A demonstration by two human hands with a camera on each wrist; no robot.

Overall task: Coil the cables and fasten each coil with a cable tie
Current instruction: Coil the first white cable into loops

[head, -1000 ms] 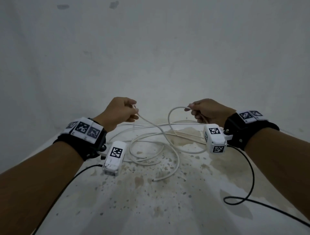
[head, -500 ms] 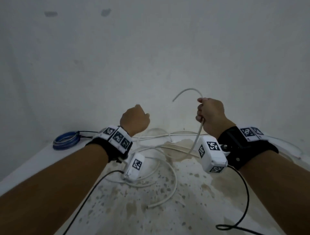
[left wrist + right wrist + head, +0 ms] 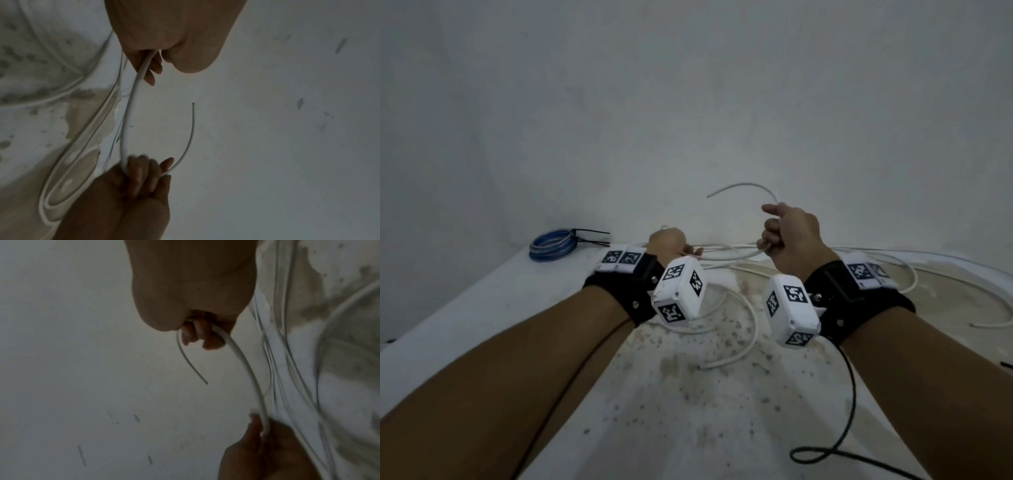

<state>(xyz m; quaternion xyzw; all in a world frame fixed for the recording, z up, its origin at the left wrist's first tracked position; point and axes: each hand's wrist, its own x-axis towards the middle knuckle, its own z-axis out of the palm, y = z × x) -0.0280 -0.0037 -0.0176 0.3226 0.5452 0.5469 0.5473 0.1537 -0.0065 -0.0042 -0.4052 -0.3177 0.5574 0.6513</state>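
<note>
From the head view, my right hand [image 3: 789, 238] is raised above the table [image 3: 482, 325] with its fingers curled round the white cable [image 3: 726, 255]. The cable's free end rises out of the top of my fist and arcs over to the left, in the air. My left hand [image 3: 667, 243] sits lower and just to the left, closed on the same cable, which runs nearly level from one fist to the other. The rest of the cable lies in loose loops on the stained tabletop, some under my wrists and some spread out to the right. At the far left edge of the table a blue coil [image 3: 551, 245] lies flat, bound with a black tie [image 3: 589, 238] whose tails stick out to the right. A black cord [image 3: 849, 404] trails from my right wrist strap across the table.

From the left wrist, my left hand [image 3: 164, 40] has the cable [image 3: 129, 113] coming out between thumb and fingers, pinched there. It runs straight down to my right hand [image 3: 141, 186], whose fingers wrap it; the thin free end curves up from that fist.

From the right wrist, my right hand [image 3: 191, 296] is curled tight on the cable [image 3: 246, 369], the free end hanging out one side and the thicker run bending down to my left hand [image 3: 265, 447], whose fingertips hold it. More loops lie blurred on the table [image 3: 349, 296] at the right
</note>
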